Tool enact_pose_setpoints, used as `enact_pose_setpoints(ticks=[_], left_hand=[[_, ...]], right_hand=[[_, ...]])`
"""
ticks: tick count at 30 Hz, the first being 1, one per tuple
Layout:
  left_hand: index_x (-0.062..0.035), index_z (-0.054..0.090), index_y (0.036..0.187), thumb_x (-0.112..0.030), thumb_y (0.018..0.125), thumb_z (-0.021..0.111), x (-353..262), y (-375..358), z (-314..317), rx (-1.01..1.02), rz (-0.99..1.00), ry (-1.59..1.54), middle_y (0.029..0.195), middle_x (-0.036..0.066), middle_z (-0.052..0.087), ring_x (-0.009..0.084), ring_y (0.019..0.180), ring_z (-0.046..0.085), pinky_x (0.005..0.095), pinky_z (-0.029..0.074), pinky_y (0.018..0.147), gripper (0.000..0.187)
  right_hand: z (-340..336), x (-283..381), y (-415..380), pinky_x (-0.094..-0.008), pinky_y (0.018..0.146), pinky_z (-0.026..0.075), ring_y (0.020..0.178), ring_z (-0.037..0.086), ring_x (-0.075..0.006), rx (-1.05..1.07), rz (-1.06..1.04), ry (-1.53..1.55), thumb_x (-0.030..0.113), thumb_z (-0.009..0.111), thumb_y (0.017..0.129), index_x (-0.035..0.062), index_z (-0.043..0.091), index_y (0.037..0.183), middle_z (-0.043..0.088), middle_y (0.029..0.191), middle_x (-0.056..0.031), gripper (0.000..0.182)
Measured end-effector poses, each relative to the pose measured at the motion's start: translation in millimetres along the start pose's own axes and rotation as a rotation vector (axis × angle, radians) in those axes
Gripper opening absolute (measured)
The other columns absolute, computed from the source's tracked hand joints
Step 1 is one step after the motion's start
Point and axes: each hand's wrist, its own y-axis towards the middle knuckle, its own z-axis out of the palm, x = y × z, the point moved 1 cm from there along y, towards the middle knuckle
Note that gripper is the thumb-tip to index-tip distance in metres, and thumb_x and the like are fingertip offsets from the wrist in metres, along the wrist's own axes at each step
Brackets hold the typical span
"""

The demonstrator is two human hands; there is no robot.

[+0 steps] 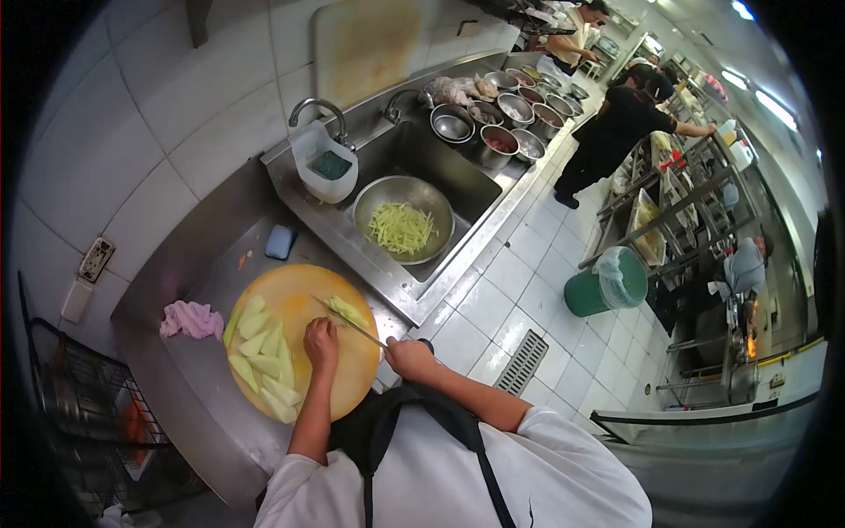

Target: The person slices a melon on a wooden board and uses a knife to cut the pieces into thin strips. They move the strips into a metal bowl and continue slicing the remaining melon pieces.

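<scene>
A round yellowed cutting board point(295, 281) lies on the steel counter in front of me. My right hand point(411, 359) is wrapped round the handle of a kitchen knife point(358, 328), whose blade reaches over the board's right part. Close to the blade, my left hand point(321, 344) rests on the board with its fingers curled in; whatever they press on is hidden. Thin green-white vegetable strips point(345, 310) lie against the knife's far side. Thick pale green vegetable slices point(267, 345) are spread on the board's left side. More cut strips point(400, 229) fill the bottom of a steel bowl point(446, 204).
The bowl stands at the sink point(471, 180). Behind the board lie a blue sponge point(281, 242) and a pink cloth point(192, 319). A white cut-open jug point(324, 161) sits by the faucet. Several steel bowls point(499, 146) line the far counter. Co-workers point(620, 123) stand beyond a green bin point(606, 286).
</scene>
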Motion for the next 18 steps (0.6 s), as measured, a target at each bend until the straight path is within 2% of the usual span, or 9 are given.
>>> enact_pose_setpoints(ticks=[3, 6, 7, 8, 9, 10, 13, 16, 18], left_hand=[[-0.0043, 0.072, 0.104, -0.007, 0.087, 0.070, 2, 8, -2, -0.038, -0.026, -0.059, 0.110, 0.013, 0.068, 0.0325, 0.102, 0.064, 0.0434, 0.053, 0.088, 0.017], [-0.0054, 0.072, 0.114, -0.004, 0.087, 0.067, -9, 0, -18, -0.143, 0.051, -0.032, 0.117, 0.016, 0.065, 0.0364, 0.109, 0.061, 0.0459, 0.050, 0.095, 0.028], [-0.0065, 0.072, 0.118, -0.003, 0.087, 0.066, -16, -4, -26, -0.160, 0.087, 0.002, 0.120, 0.018, 0.064, 0.0380, 0.113, 0.060, 0.0472, 0.049, 0.098, 0.032], [-0.0075, 0.071, 0.123, -0.002, 0.087, 0.065, -23, -9, -32, -0.160, 0.110, 0.043, 0.123, 0.019, 0.062, 0.0396, 0.116, 0.058, 0.0484, 0.047, 0.102, 0.037], [-0.0111, 0.071, 0.126, -0.001, 0.086, 0.064, -32, -14, -42, -0.130, 0.138, 0.047, 0.127, 0.020, 0.061, 0.0396, 0.120, 0.057, 0.0483, 0.046, 0.105, 0.042], [-0.0125, 0.071, 0.127, -0.001, 0.086, 0.063, -40, -17, -50, -0.107, 0.179, 0.041, 0.129, 0.019, 0.060, 0.0390, 0.122, 0.056, 0.0480, 0.045, 0.106, 0.044], [-0.0163, 0.071, 0.129, -0.002, 0.087, 0.061, -68, -21, -64, -0.032, 0.351, 0.015, 0.140, 0.016, 0.054, 0.0378, 0.129, 0.053, 0.0484, 0.043, 0.109, 0.046], [-0.0205, 0.070, 0.131, -0.004, 0.087, 0.059, -93, -7, -58, 0.085, 0.487, -0.026, 0.146, 0.015, 0.050, 0.0373, 0.132, 0.049, 0.0510, 0.042, 0.111, 0.048], [-0.0222, 0.072, 0.129, -0.002, 0.085, 0.060, -112, 15, -47, 0.053, 0.573, -0.052, 0.146, 0.015, 0.050, 0.0373, 0.133, 0.050, 0.0519, 0.040, 0.111, 0.050]], right_hand=[[-8, -4, 0, -0.0557, 0.067, 0.053, 0.072, 0.067, -0.0450, 0.031, 0.058, 0.106, 0.028, 0.054, 0.098, 0.0009, 0.061, 0.098, 0.067, 0.076, -0.0264, 0.028], [-11, -16, -2, -0.0528, 0.073, 0.053, 0.080, 0.067, -0.0460, 0.117, 0.081, 0.280, 0.034, 0.057, 0.098, 0.0027, 0.066, 0.105, 0.067, 0.083, -0.0281, 0.034], [1, -27, 1, -0.0481, 0.074, 0.054, 0.081, 0.070, -0.0399, 0.191, 0.151, 0.400, 0.034, 0.057, 0.098, 0.0011, 0.068, 0.110, 0.069, 0.081, -0.0246, 0.037], [19, -45, 3, -0.0433, 0.064, 0.054, 0.067, 0.069, -0.0280, 0.205, 0.119, 0.483, 0.030, 0.055, 0.100, 0.0002, 0.068, 0.109, 0.067, 0.074, -0.0163, 0.033], [-5, -29, 3, -0.0361, 0.050, 0.050, 0.054, 0.062, -0.0167, 0.353, 0.271, 0.609, 0.026, 0.052, 0.101, 0.0009, 0.068, 0.105, 0.062, 0.069, -0.0080, 0.030], [-30, -8, 2, -0.0312, 0.041, 0.044, 0.044, 0.054, -0.0136, 0.375, 0.374, 0.779, 0.024, 0.052, 0.102, 0.0022, 0.067, 0.103, 0.057, 0.065, -0.0049, 0.027], [-44, -4, 5, -0.0304, 0.039, 0.042, 0.043, 0.052, -0.0143, 0.407, 0.391, 0.915, 0.023, 0.056, 0.102, 0.0025, 0.055, 0.092, 0.055, 0.065, -0.0052, 0.023], [-61, -6, 5, -0.0291, 0.040, 0.041, 0.043, 0.051, -0.0143, 0.378, 0.408, 1.046, 0.022, 0.059, 0.102, 0.0019, 0.054, 0.094, 0.056, 0.066, -0.0056, 0.022], [-79, -10, 4, -0.0282, 0.040, 0.041, 0.043, 0.051, -0.0142, 0.327, 0.439, 1.129, 0.021, 0.059, 0.101, 0.0023, 0.053, 0.095, 0.056, 0.065, -0.0053, 0.021]])
